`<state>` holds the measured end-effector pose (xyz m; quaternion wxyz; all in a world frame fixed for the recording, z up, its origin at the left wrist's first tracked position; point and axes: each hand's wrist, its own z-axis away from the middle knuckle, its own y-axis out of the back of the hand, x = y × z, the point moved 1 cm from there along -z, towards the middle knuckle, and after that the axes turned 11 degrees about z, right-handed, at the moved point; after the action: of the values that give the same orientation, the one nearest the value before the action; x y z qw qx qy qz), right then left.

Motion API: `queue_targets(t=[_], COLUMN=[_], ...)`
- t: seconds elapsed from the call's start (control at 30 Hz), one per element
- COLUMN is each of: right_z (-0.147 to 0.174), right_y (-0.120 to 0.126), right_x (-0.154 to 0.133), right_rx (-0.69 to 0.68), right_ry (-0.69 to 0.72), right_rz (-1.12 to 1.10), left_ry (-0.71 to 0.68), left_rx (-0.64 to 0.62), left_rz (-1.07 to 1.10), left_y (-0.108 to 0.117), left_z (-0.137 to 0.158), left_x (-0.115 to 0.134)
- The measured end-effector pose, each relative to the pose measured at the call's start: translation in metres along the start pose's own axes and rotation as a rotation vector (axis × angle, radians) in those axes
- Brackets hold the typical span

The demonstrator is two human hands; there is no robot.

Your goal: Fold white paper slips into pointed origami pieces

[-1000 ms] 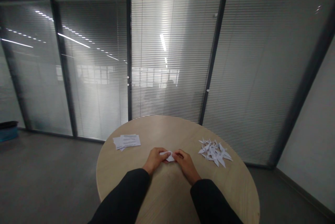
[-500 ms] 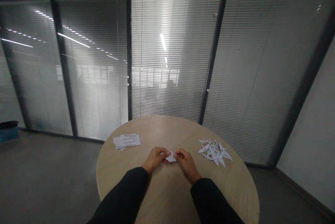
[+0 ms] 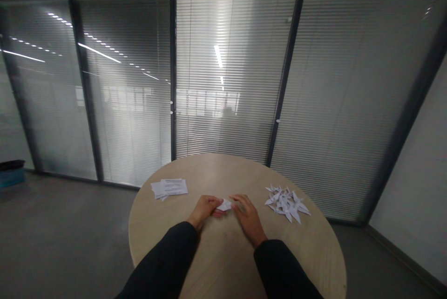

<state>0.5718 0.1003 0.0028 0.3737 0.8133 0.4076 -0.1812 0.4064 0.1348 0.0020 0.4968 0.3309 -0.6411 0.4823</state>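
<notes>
A small piece of folded white paper (image 3: 225,205) is pinched between the thumb and fingers of my left hand (image 3: 204,210), just above the middle of the table. Close by on its right, my right hand (image 3: 247,215) has its fingers spread apart, the tips near the paper's right edge. Whether a fingertip still touches the paper I cannot tell. Over to the right lies a heap of folded white paper figures with pointed tips (image 3: 287,202). On the left rests a small stack of printed paper sheets (image 3: 171,188).
The round wooden table (image 3: 223,168) stands before glass partitions with blinds (image 3: 226,71) in dark frames. A blue bin (image 3: 12,175) is on the grey floor (image 3: 70,234) at far left. A white wall (image 3: 412,187) rises on the right.
My right hand has loosened its pinch and its fingers have opened. My left hand has kept the folded paper and shifted slightly left, turning it a little.
</notes>
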Motion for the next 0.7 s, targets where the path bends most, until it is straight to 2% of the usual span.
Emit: queue_targets(t=[0.1,0.27,0.4,0.7], right_z=[0.0011,0.0042,0.0042,0.0031], right_y=[-0.0014,-0.0048,-0.0045,-0.0069], right_x=[-0.0024,-0.0072,-0.0087,-0.0010], right_rx=[-0.041,-0.103,-0.085,-0.104], right_ry=[0.066,0.093,0.082,0.046], right_rz=[0.027,0.060,0.064,0.038], left_ry=[0.009,0.026,0.045,-0.005], left_rx=[0.011,0.017,-0.004,-0.037], left_rz=[0.020,0.015,0.007,-0.022], left_y=[0.0012,0.0003,-0.0012,0.0006], left_z=[0.0016,0.0003,0.0003,-0.0010], left_x=[0.0011,-0.0018,-0.0024,-0.0059])
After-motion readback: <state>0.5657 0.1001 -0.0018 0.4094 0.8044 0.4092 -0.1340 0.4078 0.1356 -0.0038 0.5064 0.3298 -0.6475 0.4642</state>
